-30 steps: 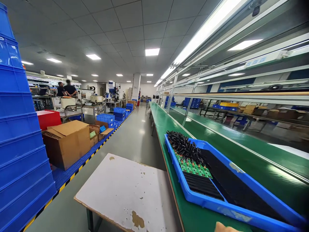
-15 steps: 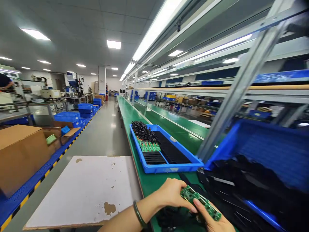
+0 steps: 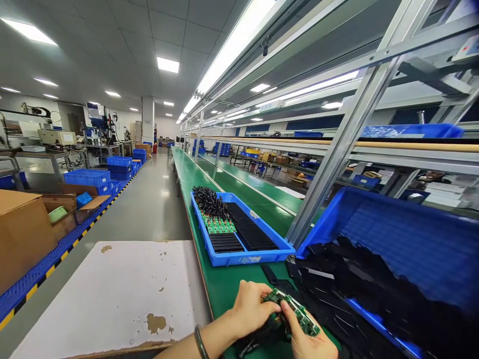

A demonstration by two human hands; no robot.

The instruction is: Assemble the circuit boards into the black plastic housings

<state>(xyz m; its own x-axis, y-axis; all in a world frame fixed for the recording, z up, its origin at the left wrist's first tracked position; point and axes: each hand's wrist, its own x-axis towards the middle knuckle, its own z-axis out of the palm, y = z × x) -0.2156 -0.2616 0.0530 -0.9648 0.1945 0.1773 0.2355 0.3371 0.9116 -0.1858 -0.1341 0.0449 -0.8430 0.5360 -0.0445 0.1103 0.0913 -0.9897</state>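
A long green circuit board [image 3: 301, 315] is held low over the green bench, slanting down to the right. My left hand [image 3: 247, 305] pinches its left end between thumb and fingers. From below, my right hand [image 3: 310, 341] grips it, with the thumb lying along its face. Part of the board's underside and the fingers behind it are hidden. Dark cables [image 3: 250, 344] lie beneath my hands. Just beyond, on the bench, a flat black piece [image 3: 270, 273] rests near a pile of black parts [image 3: 374, 284].
Ahead stands a blue tray [image 3: 234, 260] with black cables [image 3: 211, 201], green boards [image 3: 220, 225] and black strips [image 3: 251, 229]. A tilted blue bin [image 3: 404, 224] is at the right, behind a metal post [image 3: 337, 134]. A worn white board [image 3: 112, 294] adjoins the bench on the left.
The view has turned a little to the right, so the surroundings appear shifted left. Both hands still hold the circuit board, and the left fingers have closed further over its end.
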